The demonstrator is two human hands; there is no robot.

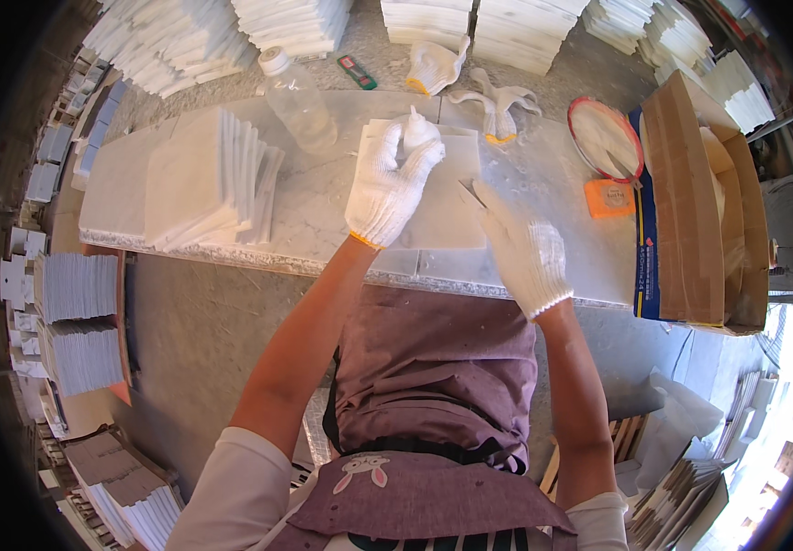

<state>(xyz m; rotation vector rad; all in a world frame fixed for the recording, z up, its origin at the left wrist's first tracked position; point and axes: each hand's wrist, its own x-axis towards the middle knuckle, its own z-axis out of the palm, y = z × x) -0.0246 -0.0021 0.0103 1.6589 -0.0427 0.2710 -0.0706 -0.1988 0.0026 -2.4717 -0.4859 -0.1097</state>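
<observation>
My left hand (382, 190), in a white knit glove, is closed around a small white squeeze bottle (417, 134) whose nozzle points up. Below it lies a square white marble tile (456, 228), partly covered by the hand. In the same kind of glove, my right hand (527, 253) is at the tile's right edge. Its fingers are closed on a thin, dark, pointed blade (472, 194), its handle hidden by the glove. To the left, several white tiles (199, 174) lean against each other in a slanted row.
A clear plastic bottle (298, 101) stands behind the leaning tiles. Two loose gloves (435, 67), a green-and-black small object (357, 72), a red-rimmed round tray (606, 138), an orange packet (609, 198) and an open cardboard box (690, 202) surround the workspace. Tall tile stacks (525, 32) line the back.
</observation>
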